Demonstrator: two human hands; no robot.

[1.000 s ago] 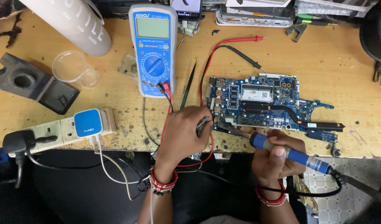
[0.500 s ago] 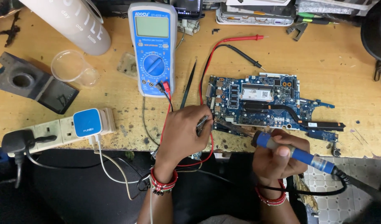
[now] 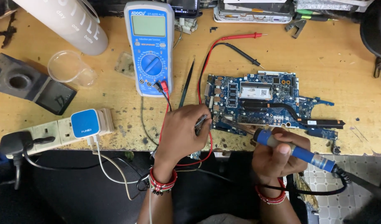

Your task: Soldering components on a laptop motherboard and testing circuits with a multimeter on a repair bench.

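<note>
The right hand (image 3: 279,155) is closed in a fist-like pen grip around a blue-handled soldering iron (image 3: 294,151), thumb on top. The iron's long axis runs from the cable end at lower right up-left to its tip, which reaches the near edge of the blue laptop motherboard (image 3: 261,101). The left hand (image 3: 184,132) has its fingers pinched narrowly on metal tweezers (image 3: 201,123), whose points face right, just beside the motherboard's near-left corner. Both tools meet along that near edge, tweezers left of the iron tip; the left hand lies slightly nearer the corner. The motherboard lies flat, long side across the wooden workbench (image 3: 323,62). Left of the motherboard stands a blue multimeter (image 3: 149,47), its red and black leads (image 3: 236,41) trailing beyond the board's far edge.
</note>
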